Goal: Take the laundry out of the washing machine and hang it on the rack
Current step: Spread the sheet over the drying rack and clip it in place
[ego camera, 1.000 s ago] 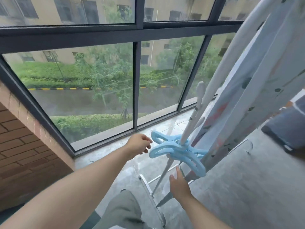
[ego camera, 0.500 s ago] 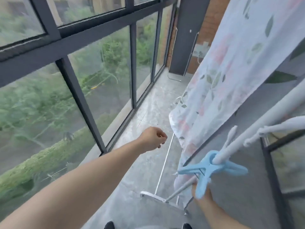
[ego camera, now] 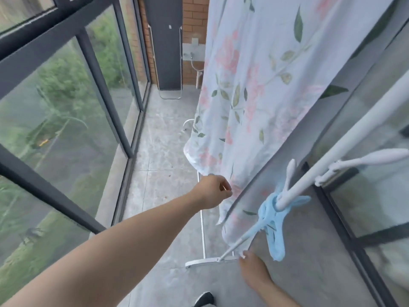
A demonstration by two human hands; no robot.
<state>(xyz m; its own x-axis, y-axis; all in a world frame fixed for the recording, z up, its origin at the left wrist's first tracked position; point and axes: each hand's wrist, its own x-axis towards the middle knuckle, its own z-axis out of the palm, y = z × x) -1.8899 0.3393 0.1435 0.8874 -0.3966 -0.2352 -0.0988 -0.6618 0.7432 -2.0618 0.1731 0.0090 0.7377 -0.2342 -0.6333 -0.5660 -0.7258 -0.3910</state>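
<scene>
Floral white fabric sheet [ego camera: 254, 85] hung on white tubular rack [ego camera: 354, 129], blue plastic clip [ego camera: 274, 220] fitted; straightening stage, judged; left hand [ego camera: 212, 191] clenched empty, right hand [ego camera: 254, 275] grip untellable; hem needed grasping next.

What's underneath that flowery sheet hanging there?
Below the hem of the flowery sheet you can see the tiled floor and the rack's white foot with a thin rail. Whatever bar the sheet hangs over is covered, so not visible.

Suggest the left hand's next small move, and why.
Probably pinch the near edge of the floral sheet with the left hand and pull it flat: that hand hovers curled beside the edge, and the sheet hangs in folds near the blue clip.
</scene>
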